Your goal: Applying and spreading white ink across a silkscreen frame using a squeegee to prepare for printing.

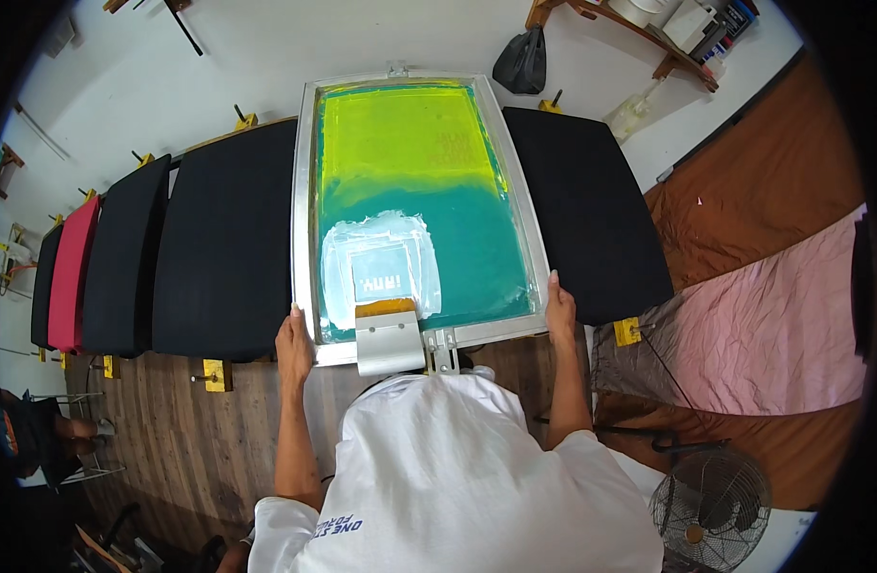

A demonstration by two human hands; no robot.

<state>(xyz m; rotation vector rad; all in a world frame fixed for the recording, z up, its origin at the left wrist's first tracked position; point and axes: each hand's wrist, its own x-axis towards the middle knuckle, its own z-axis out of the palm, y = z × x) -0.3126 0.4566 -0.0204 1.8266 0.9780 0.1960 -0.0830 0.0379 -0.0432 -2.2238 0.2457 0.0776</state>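
Note:
Both of my hands grip the near corners of a metal-framed printing screen (519, 181). My left hand (294, 342) is closed on the left rail, and my right hand (560, 307) is closed on the right rail; the thumbs lie along the outer edges. The mesh is yellow-green at the far end and teal nearer me. White ink (424, 258) is smeared around small lettering at its near left. A squeegee (389, 346) with a silver holder and amber blade rests there, overhanging the near rail, untouched by either hand. Whatever lies under the screen is hidden.
Black padded boards (223, 239) stand in a row to the left, with a pink one (73, 277) among them. Another black board (586, 210) is close at right. Yellow clamps (218, 375) stick out below. A fan (710, 506) stands at lower right, beside hanging brown and pink cloth.

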